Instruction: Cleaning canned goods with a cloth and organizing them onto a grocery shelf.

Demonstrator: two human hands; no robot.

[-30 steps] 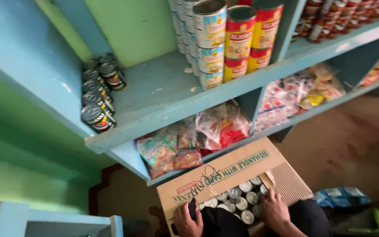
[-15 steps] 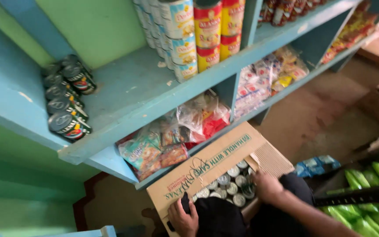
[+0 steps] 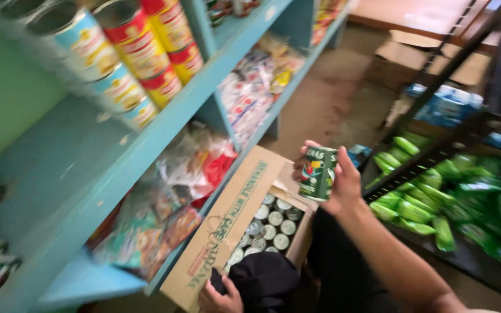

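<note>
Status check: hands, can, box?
Right hand gripping green can, lifted above the cardboard box. Left hand on box's near edge. More cans in box. Nothing blocking.

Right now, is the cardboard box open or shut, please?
Open: the cardboard box has its flaps folded back, showing rows of can tops inside.

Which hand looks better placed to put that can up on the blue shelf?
Probably the right hand: it already holds the green can, lifted above the box, near the shelf. The left hand is low, resting on the box's near edge.
</note>
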